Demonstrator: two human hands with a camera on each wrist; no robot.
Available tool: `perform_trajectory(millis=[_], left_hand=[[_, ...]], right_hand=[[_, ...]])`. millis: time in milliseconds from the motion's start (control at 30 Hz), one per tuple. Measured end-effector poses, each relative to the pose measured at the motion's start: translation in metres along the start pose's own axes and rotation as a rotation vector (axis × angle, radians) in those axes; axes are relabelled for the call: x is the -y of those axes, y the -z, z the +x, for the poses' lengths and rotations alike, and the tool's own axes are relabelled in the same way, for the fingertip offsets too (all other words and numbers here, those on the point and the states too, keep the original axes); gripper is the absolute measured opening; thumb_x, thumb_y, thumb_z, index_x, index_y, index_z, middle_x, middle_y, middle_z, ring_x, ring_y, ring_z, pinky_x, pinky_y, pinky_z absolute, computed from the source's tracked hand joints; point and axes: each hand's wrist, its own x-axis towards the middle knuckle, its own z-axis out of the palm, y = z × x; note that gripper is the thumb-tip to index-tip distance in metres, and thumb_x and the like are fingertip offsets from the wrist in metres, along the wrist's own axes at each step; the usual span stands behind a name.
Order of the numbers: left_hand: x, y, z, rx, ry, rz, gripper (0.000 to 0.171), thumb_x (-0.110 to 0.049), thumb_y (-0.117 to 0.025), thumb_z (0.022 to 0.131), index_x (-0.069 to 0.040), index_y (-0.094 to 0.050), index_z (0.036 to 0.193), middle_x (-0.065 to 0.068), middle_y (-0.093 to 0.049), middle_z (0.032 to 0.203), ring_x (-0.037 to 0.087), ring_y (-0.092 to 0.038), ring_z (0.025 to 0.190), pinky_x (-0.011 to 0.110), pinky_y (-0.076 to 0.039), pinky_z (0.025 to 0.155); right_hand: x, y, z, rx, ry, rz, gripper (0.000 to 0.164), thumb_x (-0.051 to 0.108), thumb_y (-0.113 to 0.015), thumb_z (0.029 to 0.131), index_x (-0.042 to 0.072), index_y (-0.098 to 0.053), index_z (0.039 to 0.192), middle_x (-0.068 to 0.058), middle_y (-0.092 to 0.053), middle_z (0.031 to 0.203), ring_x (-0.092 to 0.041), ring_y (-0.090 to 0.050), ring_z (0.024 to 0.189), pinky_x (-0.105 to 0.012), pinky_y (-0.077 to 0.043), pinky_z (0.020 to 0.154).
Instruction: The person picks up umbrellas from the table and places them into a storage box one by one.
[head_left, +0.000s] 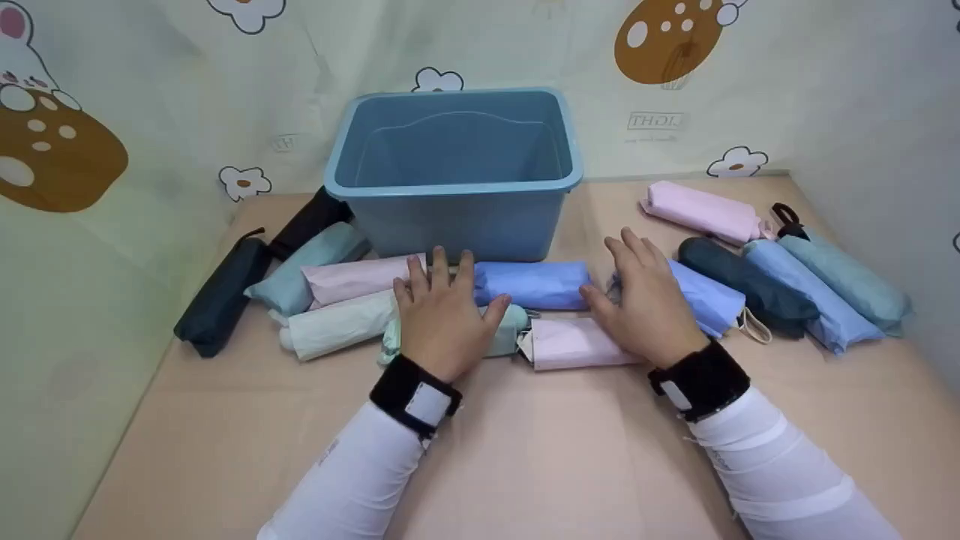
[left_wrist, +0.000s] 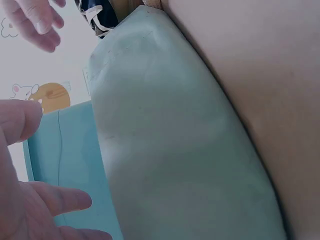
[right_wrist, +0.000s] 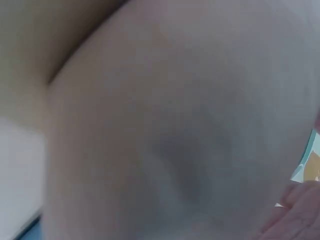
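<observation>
Several folded umbrellas lie in front of a blue plastic bin. My left hand point(head_left: 444, 326), fingers spread, is over a mint-green umbrella point(head_left: 504, 337) and covers part of it. In the left wrist view a pale green umbrella sleeve point(left_wrist: 160, 125) fills the middle, with the spread fingers point(left_wrist: 65, 199) beside it. My right hand point(head_left: 651, 311) is also spread, over the end of a pale pink umbrella point(head_left: 574, 343) and a blue umbrella point(head_left: 709, 296). Between the hands lies another blue umbrella point(head_left: 532, 285). A blurred pale surface fills most of the right wrist view.
Behind the umbrellas stands the blue bin point(head_left: 457, 221). To the left are a pale umbrella point(head_left: 341, 326), a pink one point(head_left: 360, 279), a teal one point(head_left: 311, 262) and dark ones point(head_left: 225, 296). At right lie a pink umbrella point(head_left: 701, 210), a dark one point(head_left: 750, 285) and blue-green ones point(head_left: 855, 285).
</observation>
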Motion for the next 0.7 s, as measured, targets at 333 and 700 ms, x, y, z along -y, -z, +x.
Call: perform_trajectory(millis=[333, 700], left_hand=[[0.003, 0.002, 0.002, -0.008, 0.017, -0.017, 0.084, -0.067, -0.051, 0.101, -0.012, -0.038, 0.164, 0.024, -0.025, 0.172, 0.054, -0.011, 0.159, 0.075, -0.010, 0.124], [0.002, 0.002, 0.003, -0.005, 0.022, 0.005, 0.081, -0.064, -0.053, 0.102, -0.013, -0.040, 0.163, 0.024, -0.027, 0.171, 0.055, -0.013, 0.159, 0.076, -0.013, 0.123]], right_hand=[[0.030, 0.009, 0.030, -0.140, 0.185, 0.097, 0.074, 0.025, -0.071, 0.098, 0.002, -0.038, 0.160, -0.020, -0.029, 0.171, -0.039, -0.026, 0.159, -0.058, -0.022, 0.128], [0.056, 0.004, 0.080, -0.055, 0.321, -0.056, 0.076, 0.031, -0.072, 0.099, 0.003, -0.039, 0.161, -0.016, -0.032, 0.172, -0.038, -0.022, 0.161, -0.061, -0.013, 0.130]])
